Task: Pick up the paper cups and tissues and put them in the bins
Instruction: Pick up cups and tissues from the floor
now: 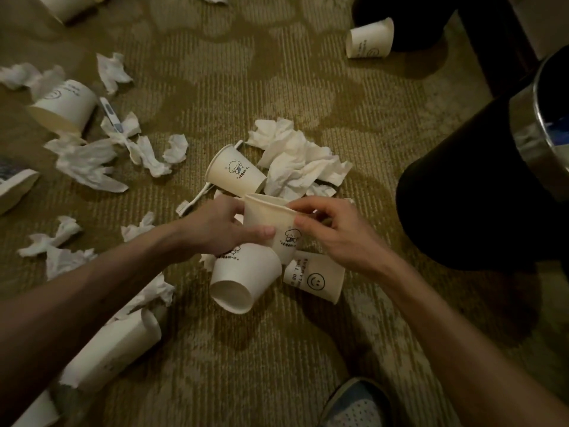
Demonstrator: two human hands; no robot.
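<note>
Head view puts a white paper cup [271,221] with a small cartoon print in the middle of the frame, raised off the carpet [308,87] and tilted with its mouth pointing away from me. I hold it with both hands: my left hand [220,226] wraps its left side with the thumb laid across the wall, and my right hand [335,234] pinches its rim and right side between curled fingers and thumb. Just under my hands a second cup [243,277] lies on its side, and touching it on the right lies a smiley-face cup [314,277]. Beyond my hands another cartoon cup [235,169] lies on its side against a pile of crumpled tissues [298,161], with a white toothbrush [194,201] just in front of it. To the right stands a black bin [462,180] with a shiny metal rim, near my right hand. More tissues [89,163] are scattered on the left, beside a tipped cup [63,104]. A further cup [114,349] lies under my left forearm at lower left, and one cup [369,38] lies far off at the top right against something dark. My shoe [354,405] shows at the bottom edge.
</note>
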